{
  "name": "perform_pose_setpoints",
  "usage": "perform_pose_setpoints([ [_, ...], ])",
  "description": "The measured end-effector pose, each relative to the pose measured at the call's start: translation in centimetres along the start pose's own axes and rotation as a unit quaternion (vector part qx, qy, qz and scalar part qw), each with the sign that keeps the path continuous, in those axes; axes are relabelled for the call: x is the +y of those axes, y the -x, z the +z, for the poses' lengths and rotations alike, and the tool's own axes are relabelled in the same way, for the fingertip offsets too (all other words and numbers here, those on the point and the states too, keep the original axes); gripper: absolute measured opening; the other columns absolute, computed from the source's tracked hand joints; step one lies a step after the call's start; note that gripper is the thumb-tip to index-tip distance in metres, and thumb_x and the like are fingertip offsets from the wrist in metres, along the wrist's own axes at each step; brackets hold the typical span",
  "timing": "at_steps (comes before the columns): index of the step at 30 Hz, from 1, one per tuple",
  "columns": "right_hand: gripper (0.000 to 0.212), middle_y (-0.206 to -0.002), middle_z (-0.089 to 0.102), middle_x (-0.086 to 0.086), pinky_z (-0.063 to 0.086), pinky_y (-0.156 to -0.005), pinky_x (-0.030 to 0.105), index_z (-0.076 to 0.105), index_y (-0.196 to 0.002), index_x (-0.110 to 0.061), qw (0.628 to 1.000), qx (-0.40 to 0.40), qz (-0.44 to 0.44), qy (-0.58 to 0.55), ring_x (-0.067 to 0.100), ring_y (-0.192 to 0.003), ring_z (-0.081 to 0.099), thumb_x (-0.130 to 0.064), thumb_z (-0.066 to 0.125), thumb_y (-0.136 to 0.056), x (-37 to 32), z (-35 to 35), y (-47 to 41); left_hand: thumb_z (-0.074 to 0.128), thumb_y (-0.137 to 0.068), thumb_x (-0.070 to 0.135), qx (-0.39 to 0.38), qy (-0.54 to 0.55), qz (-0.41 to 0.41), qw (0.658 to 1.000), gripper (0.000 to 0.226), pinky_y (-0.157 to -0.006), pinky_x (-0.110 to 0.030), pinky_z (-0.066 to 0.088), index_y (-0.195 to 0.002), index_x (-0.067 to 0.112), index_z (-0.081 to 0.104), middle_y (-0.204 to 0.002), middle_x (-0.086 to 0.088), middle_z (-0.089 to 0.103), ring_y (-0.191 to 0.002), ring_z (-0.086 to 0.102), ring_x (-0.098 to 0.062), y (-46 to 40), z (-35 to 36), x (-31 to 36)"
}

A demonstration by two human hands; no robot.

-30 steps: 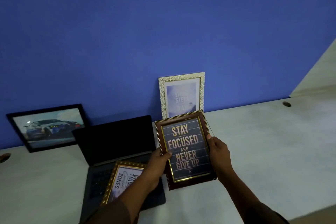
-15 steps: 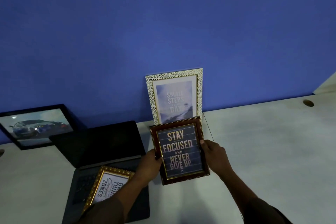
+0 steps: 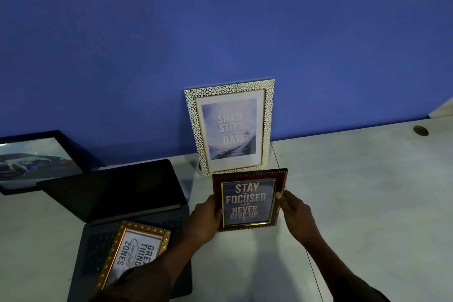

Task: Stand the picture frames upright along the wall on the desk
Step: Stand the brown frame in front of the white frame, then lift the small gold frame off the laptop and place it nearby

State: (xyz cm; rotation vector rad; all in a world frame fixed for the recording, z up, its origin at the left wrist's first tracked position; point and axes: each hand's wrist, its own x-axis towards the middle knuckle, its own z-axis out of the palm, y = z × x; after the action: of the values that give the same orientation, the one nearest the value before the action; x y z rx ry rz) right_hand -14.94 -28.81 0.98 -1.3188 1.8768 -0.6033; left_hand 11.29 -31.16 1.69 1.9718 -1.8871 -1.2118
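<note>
A dark red frame reading "Stay focused and never give up" (image 3: pixel 248 200) is held upright just above the desk (image 3: pixel 367 191). My left hand (image 3: pixel 204 218) grips its left edge and my right hand (image 3: pixel 293 211) grips its right edge. Right behind it a white pebbled frame reading "Small steps every day" (image 3: pixel 230 127) leans against the blue wall (image 3: pixel 220 32). A black frame with a car picture (image 3: pixel 36 162) leans on the wall at the far left. A gold frame (image 3: pixel 133 252) lies flat on the laptop keyboard, partly hidden by my left arm.
An open dark laptop (image 3: pixel 117 193) sits left of centre on the desk. A cable hole (image 3: pixel 420 130) marks the desk's back right. A seam between desk panels (image 3: pixel 311 265) runs under my right arm.
Both hands have carried the dark red frame farther from me toward the white frame and tipped it more upright. My view has shifted right and closer.
</note>
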Motion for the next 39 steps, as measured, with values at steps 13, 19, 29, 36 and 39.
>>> perform_pose_setpoints([
  [13, 0.032, -0.073, 0.070, -0.009, 0.045, -0.057, 0.006, 0.064, -0.087, -0.030, 0.999, 0.022, -0.008, -0.026, -0.007, -0.071, 0.064, -0.044, 0.041, -0.104, -0.1, 1.6, 3.7, 0.057, -0.100, 0.033, -0.049, 0.019, -0.014, 0.999, 0.040, -0.094, -0.034, 0.057, -0.138, 0.020, 0.052, -0.126, -0.003, 0.071, -0.112, 0.069, -0.019, 1.8, 1.6, -3.0],
  [19, 0.037, -0.096, 0.076, -0.006, 0.043, -0.061, 0.008, 0.068, -0.115, -0.023, 1.000, 0.001, 0.018, -0.011, 0.006, -0.080, 0.067, -0.045, 0.040, -0.104, 0.1, 1.3, 4.4, 0.055, -0.101, 0.038, -0.052, 0.034, -0.036, 0.997, 0.044, -0.090, -0.032, 0.056, -0.141, 0.022, 0.045, -0.129, -0.004, 0.068, -0.112, 0.068, -0.022, 2.1, 2.4, -2.9],
  [29, 0.041, -0.107, 0.073, 0.002, 0.056, -0.081, 0.037, 0.061, -0.117, -0.022, 0.990, 0.085, 0.107, -0.030, 0.020, -0.093, 0.069, -0.056, 0.049, -0.098, 1.7, 3.8, 7.6, 0.069, -0.092, 0.037, -0.027, 0.094, -0.090, 0.991, 0.067, -0.099, -0.036, 0.050, -0.146, 0.012, 0.038, -0.147, -0.012, 0.052, -0.129, 0.056, -0.028, 3.8, 2.9, -5.3],
  [36, 0.038, -0.095, 0.072, 0.002, 0.058, -0.088, 0.046, 0.062, -0.104, -0.024, 0.989, -0.064, 0.123, -0.059, 0.024, -0.087, 0.070, -0.059, 0.048, -0.097, 0.6, 10.9, 11.0, 0.073, -0.090, 0.032, 0.014, 0.119, -0.118, 0.986, 0.063, -0.110, -0.042, 0.044, -0.142, 0.014, 0.044, -0.144, -0.008, 0.055, -0.131, 0.054, -0.027, 7.1, 1.0, -9.1],
  [39, 0.038, -0.089, 0.074, 0.002, 0.058, -0.085, 0.044, 0.064, -0.097, -0.021, 0.983, -0.143, 0.105, -0.039, 0.022, -0.082, 0.072, -0.057, 0.050, -0.097, -1.5, 13.9, 11.4, 0.074, -0.089, 0.029, 0.072, 0.104, -0.137, 0.982, 0.060, -0.102, -0.033, 0.043, -0.140, 0.013, 0.048, -0.139, -0.009, 0.058, -0.128, 0.055, -0.027, 9.2, -0.4, -11.7],
])
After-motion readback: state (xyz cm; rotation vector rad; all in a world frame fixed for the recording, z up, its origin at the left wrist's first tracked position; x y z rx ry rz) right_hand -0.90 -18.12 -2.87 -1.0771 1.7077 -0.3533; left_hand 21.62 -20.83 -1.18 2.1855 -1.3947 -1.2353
